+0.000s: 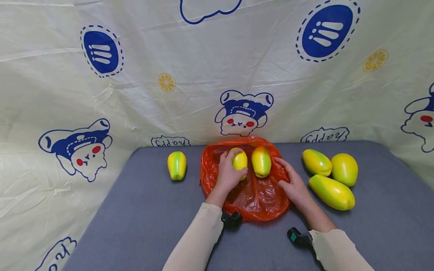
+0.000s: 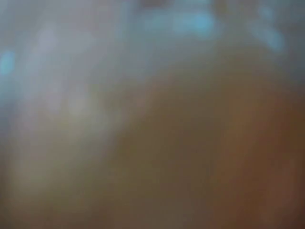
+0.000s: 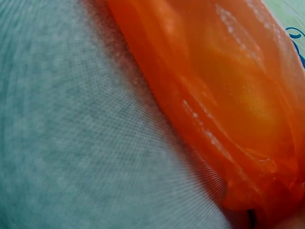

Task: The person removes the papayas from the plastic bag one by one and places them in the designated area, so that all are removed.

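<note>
A red plastic bag (image 1: 255, 195) lies spread with its mouth open on the grey table. Over the bag, my left hand (image 1: 228, 171) grips a yellow papaya (image 1: 240, 161) between thumb and fingers. Another yellow-green papaya (image 1: 261, 162) lies inside, just to the right of it. My right hand (image 1: 293, 184) holds the bag's right rim, thumb and fingers curved over the edge. Close up in the right wrist view, the orange-red plastic (image 3: 190, 95) fills the right side, a yellowish shape showing through. The left wrist view is only a blur.
One papaya (image 1: 177, 165) with a green stripe stands left of the bag. On the right lie a long papaya (image 1: 332, 192), a smaller one (image 1: 317, 162) and a rounder yellow fruit (image 1: 344, 169). A printed cloth (image 1: 190, 105) hangs behind the grey table (image 1: 142, 210).
</note>
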Motion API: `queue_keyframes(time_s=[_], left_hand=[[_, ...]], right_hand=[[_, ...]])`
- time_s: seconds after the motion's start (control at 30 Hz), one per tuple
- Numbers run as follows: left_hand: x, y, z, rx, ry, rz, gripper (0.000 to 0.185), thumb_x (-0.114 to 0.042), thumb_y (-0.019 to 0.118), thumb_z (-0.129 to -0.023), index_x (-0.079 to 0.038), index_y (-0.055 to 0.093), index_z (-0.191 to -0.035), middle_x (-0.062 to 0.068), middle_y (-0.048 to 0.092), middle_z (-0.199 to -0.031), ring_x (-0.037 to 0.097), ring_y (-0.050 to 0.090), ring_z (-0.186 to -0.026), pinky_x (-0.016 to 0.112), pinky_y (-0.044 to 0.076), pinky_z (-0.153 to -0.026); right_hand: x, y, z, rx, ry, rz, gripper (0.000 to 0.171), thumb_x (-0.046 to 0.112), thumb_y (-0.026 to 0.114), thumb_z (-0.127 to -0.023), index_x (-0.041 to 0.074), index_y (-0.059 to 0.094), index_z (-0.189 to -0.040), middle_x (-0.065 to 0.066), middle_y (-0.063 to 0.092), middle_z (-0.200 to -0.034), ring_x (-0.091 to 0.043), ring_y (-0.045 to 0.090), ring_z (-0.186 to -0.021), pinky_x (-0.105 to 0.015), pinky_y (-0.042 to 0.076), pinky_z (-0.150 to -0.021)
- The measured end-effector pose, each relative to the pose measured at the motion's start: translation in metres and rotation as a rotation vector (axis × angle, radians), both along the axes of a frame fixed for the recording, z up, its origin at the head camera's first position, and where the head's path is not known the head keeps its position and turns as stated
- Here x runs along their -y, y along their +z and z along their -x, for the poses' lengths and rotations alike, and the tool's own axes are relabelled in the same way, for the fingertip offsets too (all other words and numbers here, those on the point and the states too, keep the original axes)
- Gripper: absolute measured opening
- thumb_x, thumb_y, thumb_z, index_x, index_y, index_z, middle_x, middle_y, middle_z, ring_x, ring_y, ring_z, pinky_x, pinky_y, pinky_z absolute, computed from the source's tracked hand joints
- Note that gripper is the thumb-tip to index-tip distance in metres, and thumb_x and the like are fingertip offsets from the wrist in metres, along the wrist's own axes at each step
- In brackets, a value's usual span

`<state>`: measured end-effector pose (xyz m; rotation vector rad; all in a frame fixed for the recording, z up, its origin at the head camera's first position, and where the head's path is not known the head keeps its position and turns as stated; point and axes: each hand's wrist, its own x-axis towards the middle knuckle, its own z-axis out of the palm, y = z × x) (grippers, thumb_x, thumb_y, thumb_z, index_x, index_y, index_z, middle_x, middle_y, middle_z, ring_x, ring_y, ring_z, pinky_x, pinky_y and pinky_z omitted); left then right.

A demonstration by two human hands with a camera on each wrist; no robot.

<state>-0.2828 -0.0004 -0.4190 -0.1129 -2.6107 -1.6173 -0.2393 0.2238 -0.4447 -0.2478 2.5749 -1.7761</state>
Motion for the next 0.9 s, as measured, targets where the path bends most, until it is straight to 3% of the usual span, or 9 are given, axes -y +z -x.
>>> queue_keyframes(time_s=[0.4, 0.67, 0.9], left_hand=[[0.002, 0.004, -0.001, 0.000, 0.000, -0.047, 0.063, -0.013, 0.078, -0.082, -0.029, 0.052, -0.136, 0.007, 0.039, -0.148, 0.029, 0.047, -0.123, 0.050, 0.052, -0.100], [0.000, 0.012, -0.005, 0.001, -0.051, -0.081, 0.061, -0.013, 0.076, -0.084, -0.029, 0.051, -0.138, 0.005, 0.036, -0.152, 0.028, 0.047, -0.125, 0.049, 0.053, -0.100], [0.004, 0.022, -0.012, -0.011, -0.051, -0.075, 0.061, -0.013, 0.075, -0.084, -0.031, 0.052, -0.139, 0.007, 0.037, -0.153, 0.029, 0.047, -0.125, 0.049, 0.054, -0.098]], right_hand=[[-0.001, -0.001, 0.000, -0.015, 0.023, 0.024, 0.076, -0.001, 0.049, -0.093, 0.025, 0.022, -0.159, -0.019, 0.023, -0.162, -0.042, 0.041, -0.130, -0.020, 0.055, -0.081], [-0.001, 0.001, -0.001, 0.000, -0.006, 0.011, 0.076, 0.000, 0.049, -0.093, 0.028, 0.022, -0.159, -0.019, 0.022, -0.163, -0.042, 0.042, -0.129, -0.019, 0.055, -0.079], [0.000, 0.001, 0.000, 0.007, -0.007, -0.022, 0.077, 0.001, 0.051, -0.094, 0.028, 0.022, -0.159, -0.017, 0.020, -0.165, -0.042, 0.037, -0.136, -0.022, 0.054, -0.089]])
